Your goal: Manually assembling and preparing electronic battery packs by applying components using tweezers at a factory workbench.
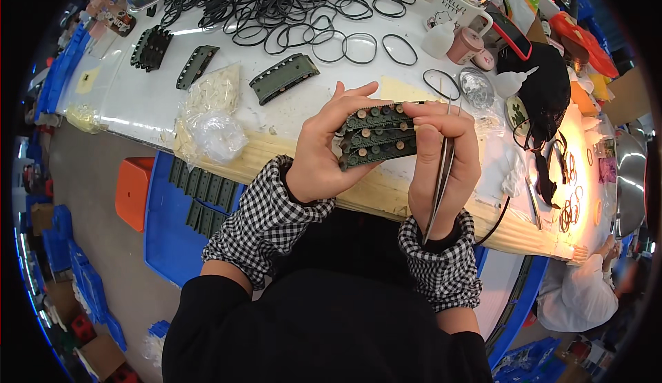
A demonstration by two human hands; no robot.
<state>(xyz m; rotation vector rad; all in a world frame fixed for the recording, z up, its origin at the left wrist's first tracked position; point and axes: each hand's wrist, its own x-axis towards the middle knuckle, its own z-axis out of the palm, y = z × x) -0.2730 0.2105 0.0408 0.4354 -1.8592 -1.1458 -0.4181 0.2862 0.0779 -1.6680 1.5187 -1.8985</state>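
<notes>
Over the table's front edge, my left hand (314, 152) is closed around a stack of dark green ribbed parts (378, 135), which carry rows of small round studs, some pale and some dark. My right hand (463, 159) grips metal tweezers (438, 188) against the palm, points upward. Its thumb and fingers also touch the right end of the stack. Similar green parts lie farther back: a single one (284, 78), a narrower one (197, 66) and a bunched group (150, 47).
A heap of black rubber rings (255, 0) covers the back of the table. A clear plastic bag (217, 131) lies left of my hands. At the right stand a white mug (458, 11) and a squeeze bottle (438, 40). Below the table, a blue tray (162, 245) holds more green parts, near an orange stool (134, 193).
</notes>
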